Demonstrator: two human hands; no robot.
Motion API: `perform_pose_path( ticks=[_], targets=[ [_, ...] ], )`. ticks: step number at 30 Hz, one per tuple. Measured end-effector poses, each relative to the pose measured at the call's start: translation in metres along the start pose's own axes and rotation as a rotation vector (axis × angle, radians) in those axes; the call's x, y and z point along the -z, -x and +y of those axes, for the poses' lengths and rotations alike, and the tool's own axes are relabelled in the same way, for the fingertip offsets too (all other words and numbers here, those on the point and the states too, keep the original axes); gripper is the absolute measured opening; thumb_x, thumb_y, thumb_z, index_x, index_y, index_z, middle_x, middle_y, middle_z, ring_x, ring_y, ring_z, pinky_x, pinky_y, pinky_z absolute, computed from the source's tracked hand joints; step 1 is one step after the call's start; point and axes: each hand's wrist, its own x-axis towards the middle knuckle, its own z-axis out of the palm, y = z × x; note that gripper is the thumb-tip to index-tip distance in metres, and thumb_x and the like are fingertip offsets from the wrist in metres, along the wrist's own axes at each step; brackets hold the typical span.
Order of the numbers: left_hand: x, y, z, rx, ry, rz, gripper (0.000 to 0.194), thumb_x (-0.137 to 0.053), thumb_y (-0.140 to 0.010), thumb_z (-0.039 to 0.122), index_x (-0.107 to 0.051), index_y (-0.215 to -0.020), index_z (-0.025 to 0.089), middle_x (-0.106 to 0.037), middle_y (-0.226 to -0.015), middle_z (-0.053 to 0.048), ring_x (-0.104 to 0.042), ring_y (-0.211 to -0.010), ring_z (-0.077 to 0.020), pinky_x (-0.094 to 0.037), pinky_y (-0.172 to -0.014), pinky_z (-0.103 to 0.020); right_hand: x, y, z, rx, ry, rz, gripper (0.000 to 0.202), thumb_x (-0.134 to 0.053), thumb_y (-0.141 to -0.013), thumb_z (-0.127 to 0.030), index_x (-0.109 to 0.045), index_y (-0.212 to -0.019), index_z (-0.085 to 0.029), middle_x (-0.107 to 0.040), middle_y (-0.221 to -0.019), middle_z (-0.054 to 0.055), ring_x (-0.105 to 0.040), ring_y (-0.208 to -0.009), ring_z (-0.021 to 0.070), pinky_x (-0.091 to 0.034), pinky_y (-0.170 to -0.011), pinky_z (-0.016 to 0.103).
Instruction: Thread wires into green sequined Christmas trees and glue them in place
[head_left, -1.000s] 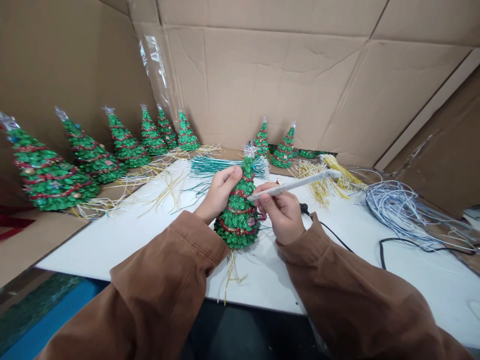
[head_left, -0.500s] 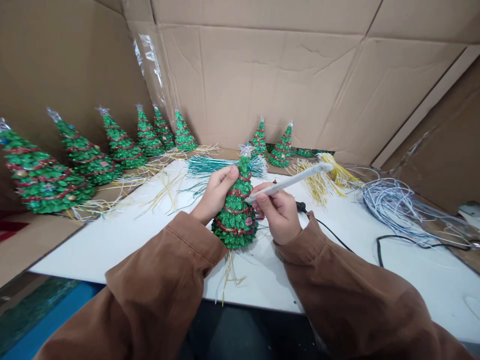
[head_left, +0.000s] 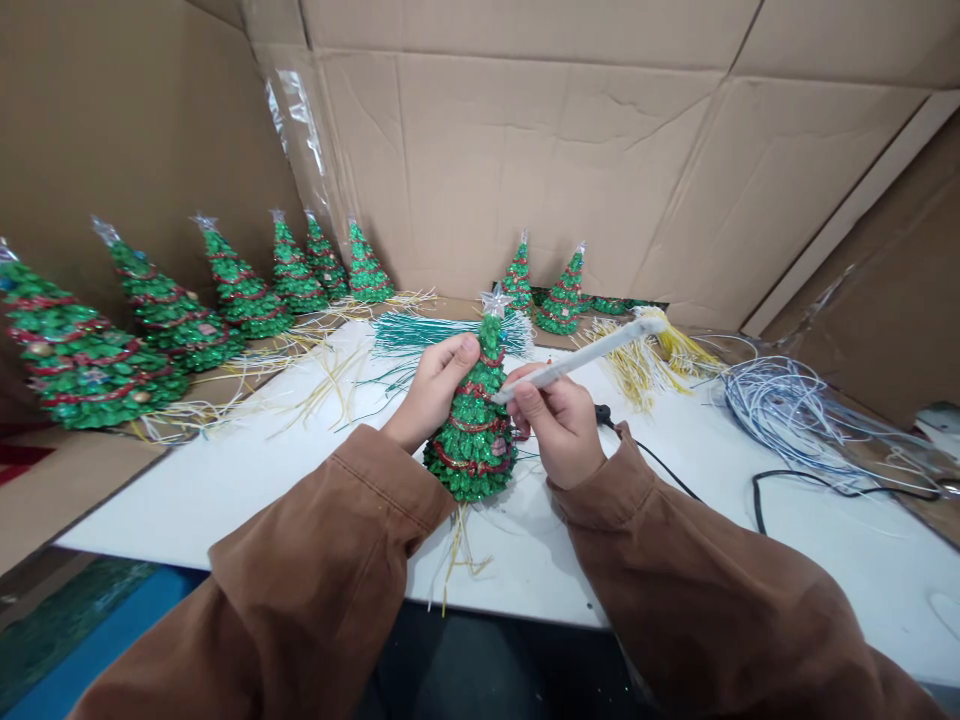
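A small green Christmas tree figurine (head_left: 474, 445) with red garlands and a clear star stands upright before me, slightly tilted. My left hand (head_left: 433, 388) is closed round its upper left side, thumb near the top. In my right hand (head_left: 556, 415) is a slim whitish-grey stick-shaped tool (head_left: 592, 352), pinched between thumb and fingers. Its lower tip touches or nearly touches the tree's right side at mid-height; contact is hard to make out. Yellow and white wires (head_left: 459, 560) stick out from under the tree's base.
Several similar trees (head_left: 236, 290) line the left side, others (head_left: 562, 295) the back. Behind my hands lie bundles of green wires (head_left: 409, 333) and yellow wires (head_left: 637, 370). Coiled white-blue wire (head_left: 780, 410) and a black cable (head_left: 757, 500) are at right on the white table (head_left: 247, 480). Cardboard walls (head_left: 525, 150) enclose it.
Hardly anything differs. The held tree's star has shifted very slightly to the right, and both hands keep their hold with the tool tip at the same spot.
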Motion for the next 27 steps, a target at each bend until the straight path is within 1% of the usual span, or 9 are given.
perform_pose_path(
  ticks=[8, 14, 17, 19, 21, 24, 27],
  targets=[
    [0.0001, 0.0006, 0.0008, -0.005, 0.001, -0.018, 0.046, -0.050, -0.079, 0.061, -0.053, -0.068, 0.016, -0.048, -0.062, 0.001, -0.040, -0.057, -0.0110, -0.033, -0.054, -0.025, 0.0006, -0.0009, 0.0019, -0.058, -0.093, -0.012, 0.025, -0.051, -0.089, -0.040, -0.059, -0.082, -0.017, -0.051, -0.063, -0.002, -0.043, -0.049, 0.0080, -0.036, -0.044, 0.022],
    [0.0003, -0.0003, 0.0003, -0.012, 0.022, -0.004, 0.045, -0.049, -0.081, 0.058, -0.052, -0.069, 0.015, -0.048, -0.064, 0.001, -0.040, -0.058, -0.0108, -0.033, -0.055, -0.025, -0.0027, 0.0019, 0.0031, -0.086, -0.124, -0.053, 0.027, -0.051, -0.089, -0.043, -0.059, -0.083, -0.017, -0.051, -0.063, -0.001, -0.044, -0.050, 0.0088, -0.034, -0.042, 0.021],
    [0.0000, -0.0004, 0.0004, -0.006, 0.026, -0.004, 0.045, -0.049, -0.081, 0.058, -0.052, -0.068, 0.016, -0.046, -0.063, 0.001, -0.038, -0.057, -0.0108, -0.032, -0.054, -0.025, -0.0039, 0.0029, 0.0029, -0.106, -0.144, -0.022, 0.028, -0.050, -0.089, -0.044, -0.057, -0.086, -0.018, -0.050, -0.060, -0.002, -0.043, -0.047, 0.0086, -0.034, -0.042, 0.022],
    [-0.0004, -0.0002, 0.0008, -0.007, 0.021, -0.005, 0.045, -0.050, -0.080, 0.059, -0.051, -0.067, 0.016, -0.045, -0.063, 0.001, -0.037, -0.057, -0.0107, -0.032, -0.054, -0.025, -0.0038, 0.0030, 0.0022, -0.083, -0.125, 0.017, 0.026, -0.049, -0.089, -0.043, -0.057, -0.086, -0.018, -0.050, -0.061, -0.002, -0.043, -0.047, 0.0089, -0.035, -0.042, 0.022],
    [-0.0007, 0.0001, 0.0012, -0.014, 0.015, -0.007, 0.044, -0.050, -0.081, 0.058, -0.051, -0.067, 0.016, -0.044, -0.063, 0.001, -0.036, -0.057, -0.0106, -0.031, -0.053, -0.025, -0.0029, 0.0027, 0.0009, -0.024, -0.066, 0.038, 0.024, -0.049, -0.090, -0.040, -0.057, -0.083, -0.018, -0.051, -0.063, -0.001, -0.044, -0.049, 0.0090, -0.035, -0.043, 0.022],
    [-0.0010, 0.0005, 0.0015, -0.015, 0.008, -0.006, 0.044, -0.049, -0.081, 0.058, -0.050, -0.066, 0.016, -0.043, -0.062, 0.001, -0.036, -0.057, -0.0109, -0.030, -0.053, -0.025, -0.0015, 0.0020, -0.0011, 0.051, 0.038, 0.021, 0.025, -0.048, -0.091, -0.037, -0.057, -0.078, -0.018, -0.052, -0.066, 0.000, -0.045, -0.050, 0.0090, -0.036, -0.044, 0.023],
    [-0.0011, 0.0005, 0.0014, -0.014, 0.001, 0.001, 0.046, -0.049, -0.080, 0.060, -0.049, -0.066, 0.017, -0.042, -0.060, 0.001, -0.035, -0.057, -0.0112, -0.030, -0.052, -0.025, -0.0011, 0.0015, -0.0017, 0.064, 0.076, 0.013, 0.026, -0.047, -0.091, -0.038, -0.056, -0.076, -0.018, -0.051, -0.065, 0.000, -0.044, -0.050, 0.0093, -0.036, -0.044, 0.024]
  ],
)
